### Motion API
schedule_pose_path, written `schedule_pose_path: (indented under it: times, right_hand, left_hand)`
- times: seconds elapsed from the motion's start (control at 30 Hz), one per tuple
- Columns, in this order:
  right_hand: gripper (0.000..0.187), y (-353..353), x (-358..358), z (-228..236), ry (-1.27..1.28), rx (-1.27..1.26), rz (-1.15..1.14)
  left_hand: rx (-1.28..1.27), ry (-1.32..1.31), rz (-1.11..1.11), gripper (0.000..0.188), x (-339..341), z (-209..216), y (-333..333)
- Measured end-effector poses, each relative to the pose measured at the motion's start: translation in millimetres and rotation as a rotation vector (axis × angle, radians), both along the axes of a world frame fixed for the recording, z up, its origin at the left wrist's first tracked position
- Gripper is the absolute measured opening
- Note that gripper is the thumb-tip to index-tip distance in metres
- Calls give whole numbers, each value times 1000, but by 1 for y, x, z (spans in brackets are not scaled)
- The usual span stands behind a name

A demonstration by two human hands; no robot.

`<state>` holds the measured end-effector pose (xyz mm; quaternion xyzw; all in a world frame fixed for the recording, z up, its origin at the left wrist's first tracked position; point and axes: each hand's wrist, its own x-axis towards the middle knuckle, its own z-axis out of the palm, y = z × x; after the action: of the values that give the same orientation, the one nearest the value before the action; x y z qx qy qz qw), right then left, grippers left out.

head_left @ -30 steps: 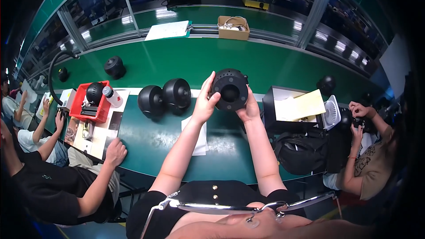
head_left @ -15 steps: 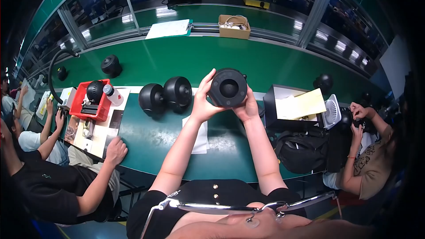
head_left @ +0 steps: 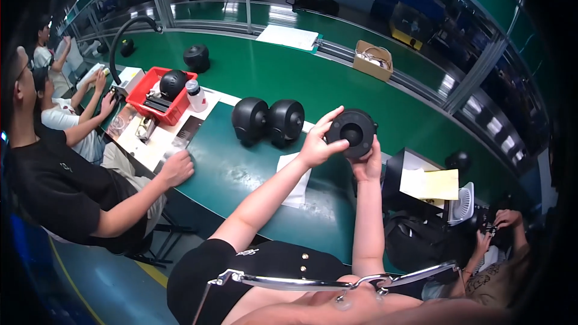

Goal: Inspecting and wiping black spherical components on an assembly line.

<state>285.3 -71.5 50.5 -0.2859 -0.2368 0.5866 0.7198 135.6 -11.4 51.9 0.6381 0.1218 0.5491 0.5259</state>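
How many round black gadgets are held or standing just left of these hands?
3: held gadget, between left hand and right hand; left standing gadget and right standing gadget, side by side.

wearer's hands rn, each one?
Left hand: holding the round black device, thumb on its near face.
Right hand: holding the same device.

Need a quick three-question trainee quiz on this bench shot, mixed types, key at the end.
1. True or false: only the right grip touches the round black ring-faced device.
2. The white cylindrical bottle stands: A) inside the red plastic bin; B) beside it; C) under it.
3. How many bulbous black units stand side by side between bin and held device?

Key: 1. False, the left grip holds it too. 2. B. 3. Two.
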Motion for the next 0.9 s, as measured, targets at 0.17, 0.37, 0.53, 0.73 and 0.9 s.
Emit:
schedule_pose_path:
  times: [0.17, 0.37, 0.53, 0.73, 0.9]
  right_hand:
    - [46, 8, -3, -8, 2, -12, 16]
    - [44, 7, 3, -8, 41, -22, 59]
    - [50, 2, -5, 4, -375, 16, -219]
    - [61, -5, -11, 17, -714, 237, -193]
    - [106, 0, -15, 3, -657, 379, -111]
  left_hand:
    - [-200, -171, -58, 40, -2, 3, 3]
    - [-103, -70, 57, 38, -6, -2, 12]
    - [198, 348, 421, 76, -7, 28, -11]
    - [-354, -61, 244, 39, -9, 5, 12]
    - [-1201, -534, 85, 40, 7, 22, 6]
